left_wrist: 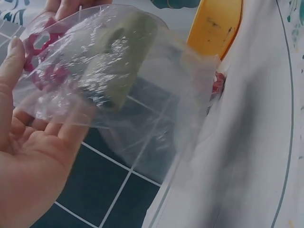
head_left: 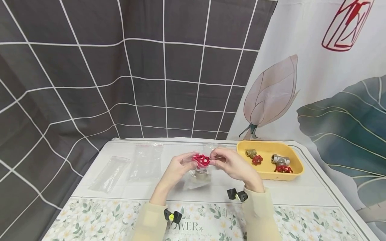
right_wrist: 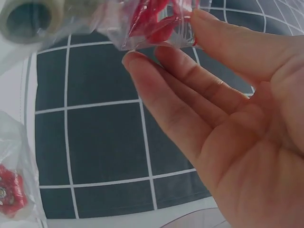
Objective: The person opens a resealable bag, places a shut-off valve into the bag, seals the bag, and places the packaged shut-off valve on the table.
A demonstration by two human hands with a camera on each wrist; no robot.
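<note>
A valve with a red handwheel (head_left: 201, 161) hangs inside a clear plastic bag (left_wrist: 156, 109), its dull metal body (right_wrist: 28, 19) pointing down. My left hand (head_left: 178, 170) grips the wheel through the film, thumb on the near side. From the other side my right hand (head_left: 233, 165) pinches the bag at its top edge, close to the wheel. Glare on the film partly hides the valve. Both hands hold it above the white tabletop.
At the right, a yellow tray (head_left: 271, 176) holds two valves with red wheels. Two flat clear bags (head_left: 110, 174) lie at the left. Another bagged valve with a red wheel (right_wrist: 10, 192) lies on the table behind the hands. A dark gridded curtain (head_left: 144, 67) stands at the back.
</note>
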